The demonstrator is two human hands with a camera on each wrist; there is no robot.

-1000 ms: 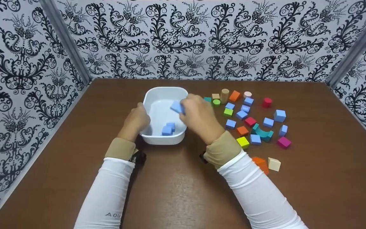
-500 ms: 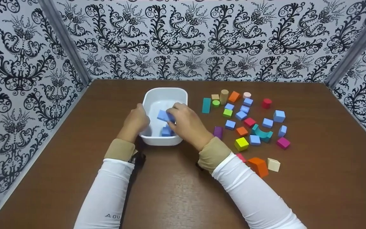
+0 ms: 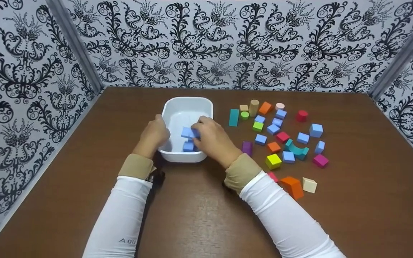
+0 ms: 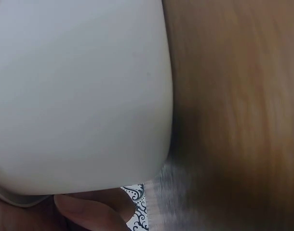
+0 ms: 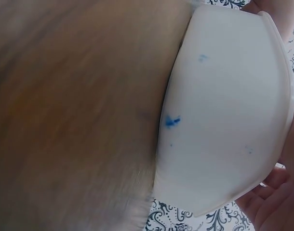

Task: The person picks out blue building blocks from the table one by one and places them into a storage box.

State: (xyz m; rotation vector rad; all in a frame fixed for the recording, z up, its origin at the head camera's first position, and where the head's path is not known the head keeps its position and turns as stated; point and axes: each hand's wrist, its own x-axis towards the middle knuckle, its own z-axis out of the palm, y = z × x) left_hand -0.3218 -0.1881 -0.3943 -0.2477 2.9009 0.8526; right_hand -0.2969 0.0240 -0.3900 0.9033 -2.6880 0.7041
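My left hand (image 3: 155, 134) grips the left rim of a white plastic tub (image 3: 182, 157). In the left wrist view the thumb and fingers (image 4: 86, 211) curl at the edge of the tub's wall. Inside the tub, my right hand (image 3: 213, 138) pinches a light blue block (image 3: 188, 132), low over another blue block (image 3: 188, 146) at the near end. The right hand hides part of the tub's right side. The right wrist view shows the tub's outer wall (image 5: 224, 106) with small blue smudges.
Right of the tub lie scattered coloured blocks: several light blue ones (image 3: 316, 130), a teal rectangle (image 3: 233, 117), a teal arch (image 3: 296, 150), a yellow cube (image 3: 273, 161) and a red cylinder (image 3: 302, 115). An orange block (image 3: 292, 187) sits beside my right forearm. Patterned walls border the brown table (image 3: 199, 215).
The right hand has moved left and down into the tub with the blue block, then stayed nearly still over the blocks there. My left hand has kept its hold on the rim.
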